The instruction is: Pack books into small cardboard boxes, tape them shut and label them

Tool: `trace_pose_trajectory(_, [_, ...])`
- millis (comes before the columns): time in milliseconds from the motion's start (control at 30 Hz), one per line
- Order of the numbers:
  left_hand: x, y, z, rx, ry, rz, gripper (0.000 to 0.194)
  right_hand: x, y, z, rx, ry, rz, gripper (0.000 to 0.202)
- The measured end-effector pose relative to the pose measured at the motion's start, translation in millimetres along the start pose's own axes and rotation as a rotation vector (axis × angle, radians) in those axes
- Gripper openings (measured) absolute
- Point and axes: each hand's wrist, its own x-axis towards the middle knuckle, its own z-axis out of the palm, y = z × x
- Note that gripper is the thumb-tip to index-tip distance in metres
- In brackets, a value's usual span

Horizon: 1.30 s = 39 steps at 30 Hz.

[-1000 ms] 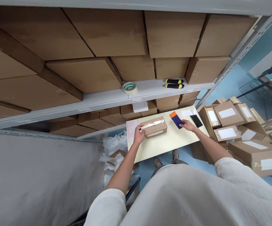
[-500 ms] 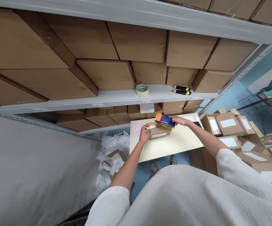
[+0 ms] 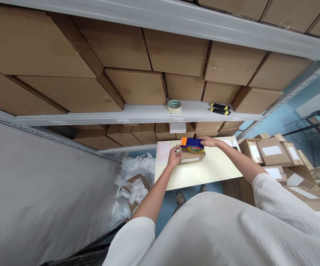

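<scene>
A small cardboard box (image 3: 191,156) with a white label on its near side rests on the cream tabletop (image 3: 198,177). My left hand (image 3: 174,157) grips the box's left end, where shiny clear tape shows by the fingers. Over the top of the box is a blue tape dispenser (image 3: 193,143) with an orange end pointing left and a yellow-green roll on its near side. My right hand (image 3: 208,142) is closed on the dispenser's right end.
Behind the table, a metal shelf (image 3: 145,116) holds large boxes, a tape roll (image 3: 174,106) and two black-yellow cutters (image 3: 219,109). Labelled boxes (image 3: 275,151) are piled at right. White wrapping (image 3: 137,192) lies at lower left.
The dispenser has levelled out and moved slightly left over the box, my right hand with it. The whole view has shifted a little. Both hands keep their grip.
</scene>
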Motion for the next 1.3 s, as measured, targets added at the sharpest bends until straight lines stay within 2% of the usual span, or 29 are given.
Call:
trace_pose_trajectory(100, [0, 0, -0.3, 0.000, -0.004, -0.006, 0.033, -4, 0, 4, -0.052, 0.003, 0.001, 0.021])
trace_pose_trajectory(200, [0, 0, -1.1, 0.003, -0.008, -0.001, 0.033, -4, 4, 9, -0.123, -0.004, -0.030, 0.040])
trace_pose_trajectory(300, [0, 1, -2.2, 0.010, -0.010, 0.001, 0.032, 0, 12, 11, -0.229, 0.064, -0.079, 0.052])
trace_pose_trajectory(400, [-1, 1, -3.8, 0.014, -0.016, -0.009, 0.031, 2, 21, 7, -0.278, 0.141, -0.054, 0.049])
trace_pose_trajectory(533, [-2, 3, -5.8, 0.005, -0.029, -0.017, 0.028, -6, 28, 0, -0.235, 0.142, -0.002, 0.050])
trace_pose_trajectory(700, [-1, 7, -5.0, 0.015, -0.016, -0.026, 0.028, -12, 22, 3, -0.228, 0.132, -0.079, 0.049])
trace_pose_trajectory(900, [-3, 14, -6.1, 0.012, -0.019, -0.026, 0.027, -7, 16, 14, -0.266, 0.119, -0.131, 0.043])
trace_pose_trajectory(1033, [-5, 34, -14.8, 0.009, 0.096, -0.006, 0.018, -6, 19, 15, -0.242, 0.108, -0.129, 0.043])
trace_pose_trajectory(1100, [-4, 49, -20.5, -0.065, 0.118, -0.059, 0.017, -7, 21, 15, -0.231, 0.112, -0.133, 0.043])
trace_pose_trajectory(1200, [0, 73, -27.5, -0.264, 0.029, -0.215, 0.026, -7, 24, 16, -0.239, 0.121, -0.141, 0.043])
trace_pose_trajectory(1300, [2, 93, -30.8, -0.386, -0.029, -0.296, 0.037, -6, 25, 17, -0.249, 0.117, -0.155, 0.043])
